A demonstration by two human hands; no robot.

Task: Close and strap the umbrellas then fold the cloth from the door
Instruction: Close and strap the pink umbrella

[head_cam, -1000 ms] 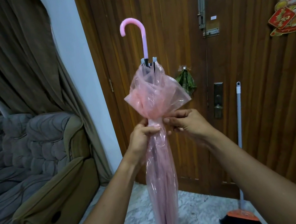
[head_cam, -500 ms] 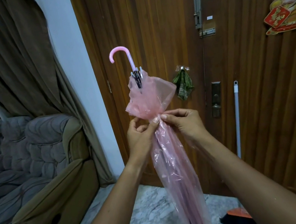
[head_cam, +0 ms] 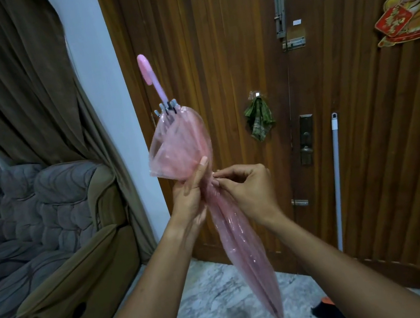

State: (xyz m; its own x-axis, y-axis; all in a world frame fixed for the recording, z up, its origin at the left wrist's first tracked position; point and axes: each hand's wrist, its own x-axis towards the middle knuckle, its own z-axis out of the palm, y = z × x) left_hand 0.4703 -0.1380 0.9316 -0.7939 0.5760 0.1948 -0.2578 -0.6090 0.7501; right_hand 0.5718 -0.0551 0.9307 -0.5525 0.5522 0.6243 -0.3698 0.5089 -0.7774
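A closed pink see-through umbrella [head_cam: 238,239] is held in front of the wooden door, handle end up and tilted to the left, tip down at the lower right. My left hand [head_cam: 191,198] grips its gathered canopy about a third of the way down. My right hand [head_cam: 249,191] pinches something small, likely the strap, at the same spot; the strap itself is too small to make out. Above the hands the plastic bulges loosely. A green cloth [head_cam: 259,118] hangs from a hook on the door [head_cam: 214,49].
A broom [head_cam: 338,175] with a white pole leans on the door at the right, its bristles on the marble floor. A grey and brown sofa [head_cam: 51,237] fills the left, with brown curtains behind it. A door lock [head_cam: 307,141] sits beside the cloth.
The umbrella has tilted from upright to leaning left at the handle, its tip swinging right. Both hands stay at the gathered canopy, the right hand now pinching at it.
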